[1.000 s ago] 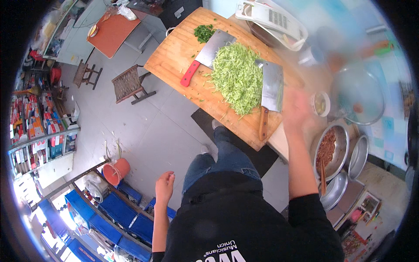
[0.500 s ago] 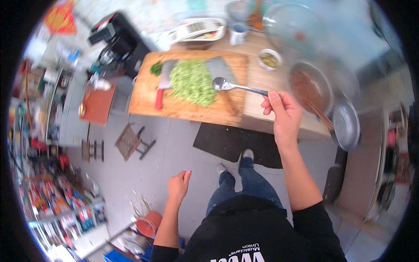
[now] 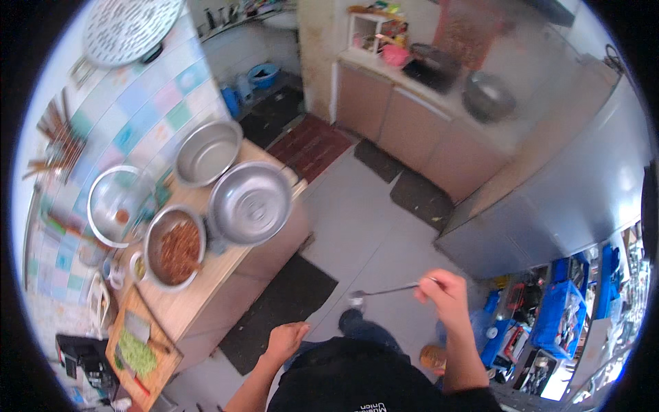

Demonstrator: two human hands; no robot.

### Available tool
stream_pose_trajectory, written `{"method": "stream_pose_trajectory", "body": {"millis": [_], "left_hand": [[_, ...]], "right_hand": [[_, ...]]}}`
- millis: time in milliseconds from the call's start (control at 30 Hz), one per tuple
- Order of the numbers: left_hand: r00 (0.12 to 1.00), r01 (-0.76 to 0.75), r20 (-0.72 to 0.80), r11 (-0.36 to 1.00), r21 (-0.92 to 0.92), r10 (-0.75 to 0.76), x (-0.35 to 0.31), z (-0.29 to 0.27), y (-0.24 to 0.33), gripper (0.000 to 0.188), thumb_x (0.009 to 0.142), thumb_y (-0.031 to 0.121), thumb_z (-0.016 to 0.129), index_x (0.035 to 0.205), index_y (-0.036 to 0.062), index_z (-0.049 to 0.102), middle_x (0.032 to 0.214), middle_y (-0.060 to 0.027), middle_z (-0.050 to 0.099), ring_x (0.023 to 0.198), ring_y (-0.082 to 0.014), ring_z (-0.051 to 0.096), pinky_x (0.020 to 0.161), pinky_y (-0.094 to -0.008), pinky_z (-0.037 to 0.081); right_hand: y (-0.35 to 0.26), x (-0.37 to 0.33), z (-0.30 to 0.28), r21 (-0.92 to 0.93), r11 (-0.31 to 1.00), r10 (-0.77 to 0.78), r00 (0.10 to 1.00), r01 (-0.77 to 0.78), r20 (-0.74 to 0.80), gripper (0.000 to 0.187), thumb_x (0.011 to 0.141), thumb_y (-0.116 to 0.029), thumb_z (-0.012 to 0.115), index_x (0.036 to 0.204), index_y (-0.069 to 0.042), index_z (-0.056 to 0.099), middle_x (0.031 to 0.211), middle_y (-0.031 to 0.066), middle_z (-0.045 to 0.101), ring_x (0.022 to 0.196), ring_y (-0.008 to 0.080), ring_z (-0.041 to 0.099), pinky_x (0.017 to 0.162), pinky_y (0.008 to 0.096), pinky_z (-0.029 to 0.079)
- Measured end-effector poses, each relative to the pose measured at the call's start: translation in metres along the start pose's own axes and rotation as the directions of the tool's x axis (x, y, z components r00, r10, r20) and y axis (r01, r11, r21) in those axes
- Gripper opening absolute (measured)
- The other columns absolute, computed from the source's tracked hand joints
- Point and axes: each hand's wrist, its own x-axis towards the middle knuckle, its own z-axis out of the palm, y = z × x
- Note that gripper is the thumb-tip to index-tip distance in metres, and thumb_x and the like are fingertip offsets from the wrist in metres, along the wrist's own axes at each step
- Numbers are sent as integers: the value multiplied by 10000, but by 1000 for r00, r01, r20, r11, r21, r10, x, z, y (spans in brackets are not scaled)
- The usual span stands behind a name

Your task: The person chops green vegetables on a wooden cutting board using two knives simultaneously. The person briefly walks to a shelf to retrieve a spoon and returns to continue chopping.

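Observation:
My right hand (image 3: 445,300) grips a spoon (image 3: 395,289) by the end of its dark handle, out over the floor and away from the counter. The bowl of the spoon looks blurred and hangs near my foot. Lower and to the left, my left hand (image 3: 285,341) is closed with curled fingers, and nothing shows in it. At the far left lies a wooden cutting board (image 3: 169,362) with shredded green vegetable (image 3: 137,353), a cleaver (image 3: 138,327) and a red-handled knife (image 3: 141,386). Beside it stands a metal bowl (image 3: 200,237) of reddish-brown food (image 3: 180,250).
Two metal basins (image 3: 250,204) (image 3: 207,154) and a glass lid (image 3: 110,206) are on the left counter (image 3: 213,271). Ahead stands a stove counter (image 3: 405,113) with a wok (image 3: 489,97). A grey cabinet (image 3: 549,178) and blue crates (image 3: 559,319) line the right. Dark mats (image 3: 278,312) lie on the floor.
My view has swung right, so the counter and board now sit at the left. My right hand has carried the spoon away from above the board. The left hand stays closed.

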Motion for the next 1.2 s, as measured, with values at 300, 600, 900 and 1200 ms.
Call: {"method": "stream_pose_trajectory", "body": {"millis": [300, 600, 900, 1200], "left_hand": [[908, -418, 54, 907, 50, 415, 252, -22, 183, 300, 886, 226, 454, 1124, 109, 595, 858, -124, 585, 818, -304, 564, 746, -387, 456], [695, -599, -362, 779, 186, 621, 520, -73, 215, 595, 932, 474, 298, 1343, 45, 325, 1241, -136, 490, 1084, -286, 505, 1041, -510, 199], [592, -447, -643, 862, 240, 486, 798, -219, 299, 450, 889, 257, 433, 1302, 78, 419, 1340, -123, 379, 1256, -284, 325, 1073, -502, 61], [509, -453, -719, 858, 244, 473, 1106, -347, 355, 330, 869, 325, 489, 1042, 75, 618, 1019, -143, 607, 1009, -300, 543, 878, -410, 367]], "right_hand": [[43, 28, -191, -127, 990, -70, 590, -56, -804, 198, 866, -136, 574, 712, -12, 561, 630, 32, 564, 550, 76, 483, 513, 205, 380], [41, 212, -258, -167, 982, -109, 477, -82, -872, 201, 870, -134, 574, 715, -7, 552, 628, 30, 545, 557, 79, 476, 526, 214, 375], [-44, 489, -323, -277, 961, -228, 586, 5, -778, 175, 855, -93, 571, 703, -6, 568, 608, 32, 553, 570, 84, 496, 553, 224, 393], [-159, 822, -414, -677, 714, -532, 767, 179, -358, 237, 881, -201, 553, 736, -13, 558, 661, 3, 514, 617, 80, 453, 575, 218, 355]]}}
